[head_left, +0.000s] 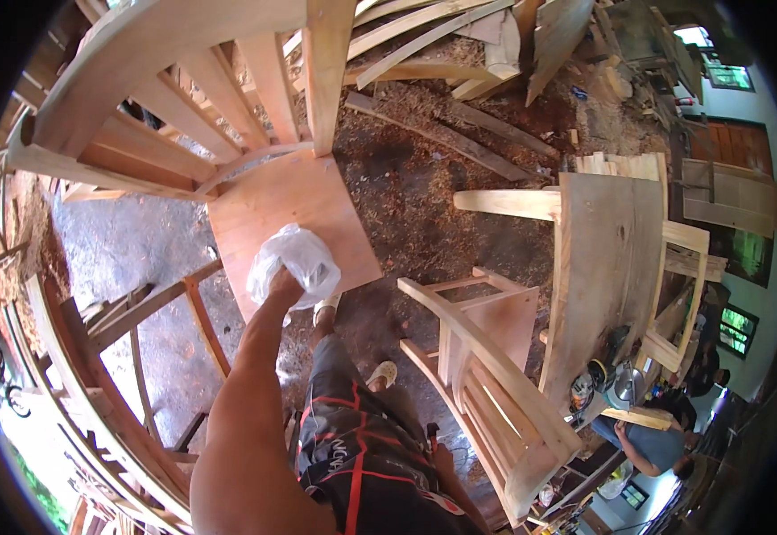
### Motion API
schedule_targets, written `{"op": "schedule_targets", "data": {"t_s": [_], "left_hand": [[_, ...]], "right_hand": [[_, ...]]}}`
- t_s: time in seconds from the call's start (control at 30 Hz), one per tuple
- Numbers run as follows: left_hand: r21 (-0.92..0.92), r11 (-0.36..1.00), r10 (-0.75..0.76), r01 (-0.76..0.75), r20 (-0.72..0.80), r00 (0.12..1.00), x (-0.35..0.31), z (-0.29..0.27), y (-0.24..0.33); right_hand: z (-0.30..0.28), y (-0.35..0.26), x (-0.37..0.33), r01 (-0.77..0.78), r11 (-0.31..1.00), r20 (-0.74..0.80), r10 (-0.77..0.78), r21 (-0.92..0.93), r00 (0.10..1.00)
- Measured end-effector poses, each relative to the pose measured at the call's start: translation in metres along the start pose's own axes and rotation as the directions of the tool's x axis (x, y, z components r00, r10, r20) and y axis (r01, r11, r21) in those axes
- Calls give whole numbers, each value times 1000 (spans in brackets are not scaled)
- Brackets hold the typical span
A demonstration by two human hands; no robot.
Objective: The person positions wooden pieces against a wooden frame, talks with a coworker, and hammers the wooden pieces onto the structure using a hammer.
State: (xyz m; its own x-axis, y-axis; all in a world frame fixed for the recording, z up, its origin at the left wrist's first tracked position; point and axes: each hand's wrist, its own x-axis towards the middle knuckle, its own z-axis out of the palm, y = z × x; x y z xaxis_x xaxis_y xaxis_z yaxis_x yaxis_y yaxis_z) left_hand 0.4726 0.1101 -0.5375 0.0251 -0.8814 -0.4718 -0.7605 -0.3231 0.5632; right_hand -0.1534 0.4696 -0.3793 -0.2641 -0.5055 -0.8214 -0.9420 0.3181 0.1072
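Observation:
A white plastic bag (310,259) sits crumpled on the flat plywood seat (299,192) of a wooden chair. My left hand (287,287) is closed on the bag, its fingers mostly covered by the plastic. Tall slats and a curved top rail form the chair's backrest (214,85), at the upper left. Low beside my right side, my right hand (443,460) is partly visible, closed round a small tool with a dark head (433,432); its exact kind is unclear.
A second wooden chair (487,374) stands to my right, beside a workbench (598,267) with a circular saw (625,388). Another person (652,441) is at the lower right. Wood pieces (446,134) and shavings litter the floor ahead; wooden frames (94,392) stand at left.

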Motion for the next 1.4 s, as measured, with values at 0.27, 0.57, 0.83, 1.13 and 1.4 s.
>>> {"op": "schedule_targets", "data": {"t_s": [0.27,0.57,0.83,1.13,1.4], "left_hand": [[-247,945,-229,213,-39,973,28,-16,-3],[-398,911,28,-108,-201,979,38,20,-21],[91,996,-13,-3,182,983,47,-21,1],[123,988,110,-97,-101,989,19,-60,70],[7,870,492,-494,64,868,-69,25,248]], "right_hand": [[42,-1,-3,75,997,-2,-75,-24,997],[48,-72,-41,-59,993,28,57,98,998],[67,-105,-74,-396,833,195,345,387,918],[74,-118,-66,-456,689,239,392,564,888],[141,-104,-59,-327,407,232,265,853,936]]}}
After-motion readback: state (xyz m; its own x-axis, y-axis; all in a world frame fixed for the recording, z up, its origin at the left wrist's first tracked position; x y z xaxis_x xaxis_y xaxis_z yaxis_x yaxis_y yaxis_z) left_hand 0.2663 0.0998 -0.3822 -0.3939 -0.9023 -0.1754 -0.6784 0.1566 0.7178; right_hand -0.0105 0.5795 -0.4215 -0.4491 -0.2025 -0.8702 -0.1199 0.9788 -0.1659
